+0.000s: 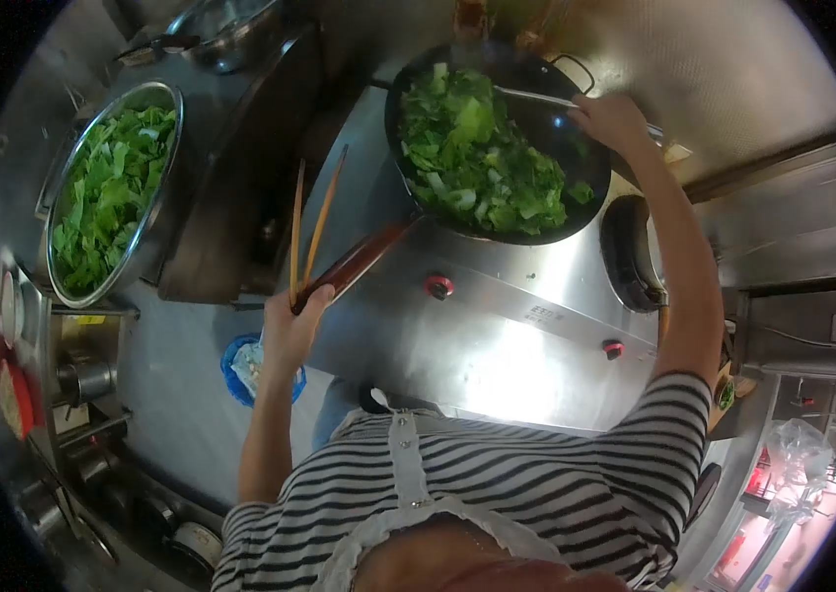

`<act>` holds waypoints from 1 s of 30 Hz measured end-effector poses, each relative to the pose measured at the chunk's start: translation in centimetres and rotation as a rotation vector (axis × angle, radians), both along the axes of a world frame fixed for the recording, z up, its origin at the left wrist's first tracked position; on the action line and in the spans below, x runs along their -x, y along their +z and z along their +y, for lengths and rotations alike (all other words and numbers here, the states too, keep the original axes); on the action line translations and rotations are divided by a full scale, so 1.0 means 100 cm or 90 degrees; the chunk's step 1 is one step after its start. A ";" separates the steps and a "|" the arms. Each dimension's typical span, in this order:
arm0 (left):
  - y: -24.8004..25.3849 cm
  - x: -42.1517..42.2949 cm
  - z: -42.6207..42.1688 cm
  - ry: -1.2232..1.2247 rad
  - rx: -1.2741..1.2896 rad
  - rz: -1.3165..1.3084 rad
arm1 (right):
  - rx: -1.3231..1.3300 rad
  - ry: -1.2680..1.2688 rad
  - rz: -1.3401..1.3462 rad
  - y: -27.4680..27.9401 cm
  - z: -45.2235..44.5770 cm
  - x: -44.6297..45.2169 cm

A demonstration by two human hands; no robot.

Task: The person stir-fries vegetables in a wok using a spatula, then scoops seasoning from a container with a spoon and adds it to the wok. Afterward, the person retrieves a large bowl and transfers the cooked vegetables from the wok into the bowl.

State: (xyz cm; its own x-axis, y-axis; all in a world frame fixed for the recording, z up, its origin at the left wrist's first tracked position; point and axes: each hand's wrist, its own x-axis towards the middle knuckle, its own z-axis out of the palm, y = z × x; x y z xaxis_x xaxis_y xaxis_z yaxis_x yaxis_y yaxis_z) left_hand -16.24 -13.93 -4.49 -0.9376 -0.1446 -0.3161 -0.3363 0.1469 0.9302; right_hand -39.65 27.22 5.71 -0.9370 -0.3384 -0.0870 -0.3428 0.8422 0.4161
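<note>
My left hand is closed around the end of the wok's reddish-brown wooden handle, with a pair of wooden chopsticks sticking up from the same grip. A black wok on the stove holds chopped leafy greens. Over the wok's right part, my right hand is wrapped round a metal utensil. The utensil reaches left to the greens, where its far end is hidden.
A metal bowl of greens stands at the left. On the steel stove are two red-ringed knobs. A second dark pan lies to the right. Below left is a blue-lined bin. A metal wall rises behind.
</note>
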 end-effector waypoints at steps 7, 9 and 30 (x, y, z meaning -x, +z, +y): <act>-0.004 0.001 -0.005 -0.031 0.005 0.021 | -0.130 0.101 0.170 -0.009 0.023 -0.145; -0.004 0.002 -0.005 -0.040 0.003 0.017 | -0.128 0.069 0.137 -0.015 0.021 -0.189; -0.012 0.000 -0.009 -0.042 -0.002 0.026 | 0.195 -0.170 -0.096 0.006 0.018 -0.180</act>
State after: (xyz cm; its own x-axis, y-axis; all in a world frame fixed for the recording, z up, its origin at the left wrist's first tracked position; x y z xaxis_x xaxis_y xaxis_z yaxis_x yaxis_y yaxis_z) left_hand -16.22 -14.83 -5.70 -0.9573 -0.0807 -0.2776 -0.2875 0.1652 0.9434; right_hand -21.64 28.99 6.31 -0.9797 -0.1170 -0.1627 -0.1336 0.9865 0.0949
